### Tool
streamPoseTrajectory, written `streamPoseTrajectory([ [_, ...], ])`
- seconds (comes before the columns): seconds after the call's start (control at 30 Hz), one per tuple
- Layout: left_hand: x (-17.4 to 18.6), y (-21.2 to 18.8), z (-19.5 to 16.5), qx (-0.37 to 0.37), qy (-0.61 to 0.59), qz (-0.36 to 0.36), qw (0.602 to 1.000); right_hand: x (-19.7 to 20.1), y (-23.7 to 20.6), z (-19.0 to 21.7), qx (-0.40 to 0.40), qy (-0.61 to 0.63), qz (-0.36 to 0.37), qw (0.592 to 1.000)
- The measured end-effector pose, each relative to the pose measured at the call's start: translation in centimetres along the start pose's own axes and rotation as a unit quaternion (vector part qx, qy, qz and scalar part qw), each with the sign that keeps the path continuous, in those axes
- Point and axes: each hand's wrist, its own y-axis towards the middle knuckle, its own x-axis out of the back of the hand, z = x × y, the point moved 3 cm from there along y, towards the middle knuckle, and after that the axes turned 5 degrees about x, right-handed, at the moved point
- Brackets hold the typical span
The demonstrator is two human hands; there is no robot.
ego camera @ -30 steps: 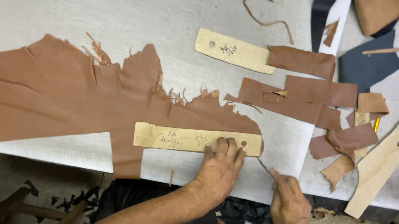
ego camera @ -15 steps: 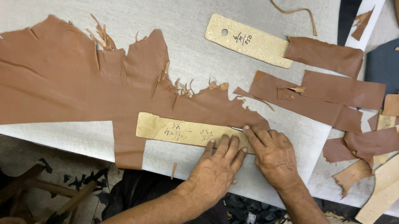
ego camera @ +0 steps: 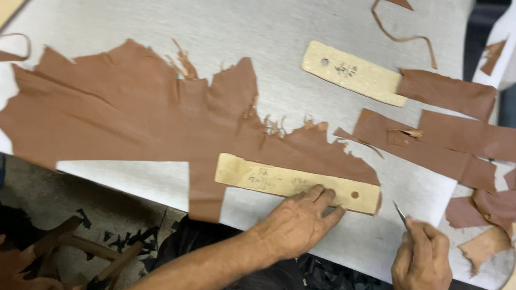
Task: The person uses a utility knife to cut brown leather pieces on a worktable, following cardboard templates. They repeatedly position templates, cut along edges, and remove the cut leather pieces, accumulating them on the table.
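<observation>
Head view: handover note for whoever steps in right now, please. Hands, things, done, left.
Left hand: flat on the cardboard template, pressing it onto the brown leather hide at the table's near edge.
Right hand: grips a thin knife, blade tip just off the template's right end, not touching the leather.
Done: cut leather strips lie to the right, beside a second template.
Left: the piece under the template is still joined to the hide.

Brown leather sheet point(ego camera: 142, 113), tan card template point(ego camera: 296, 183), grey table point(ego camera: 254, 25).
</observation>
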Motion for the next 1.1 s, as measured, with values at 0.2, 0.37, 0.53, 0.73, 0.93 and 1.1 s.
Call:
streamPoseTrajectory([
  [0.2, 5.8, -1.4, 11.3, 0.032, -0.027, 0.096, 0.995, -5.9, -5.0, 11.6, -0.201, 0.251, 0.089, 0.943],
  [0.37, 7.0, 2.6, 14.0, 0.035, -0.003, 0.216, 0.976, -11.7, -2.3, 22.7, -0.273, 0.403, 0.141, 0.862],
  [0.53, 5.0, 4.2, 12.4, -0.17, 0.238, 0.286, 0.912, -13.6, 4.0, 27.9, -0.3, 0.396, 0.055, 0.866],
  [0.73, 4.1, 5.1, 12.6, -0.198, 0.242, 0.279, 0.908, -13.7, 5.7, 29.9, -0.132, 0.237, 0.011, 0.962],
  [0.93, 3.1, 4.1, 12.2, -0.19, 0.257, 0.258, 0.912, -13.2, 3.8, 29.5, -0.107, 0.219, 0.015, 0.97],
  [1.1, 3.0, 3.5, 11.9, -0.202, 0.305, 0.22, 0.904, -9.8, 0.1, 28.4, -0.174, 0.207, 0.165, 0.949],
])
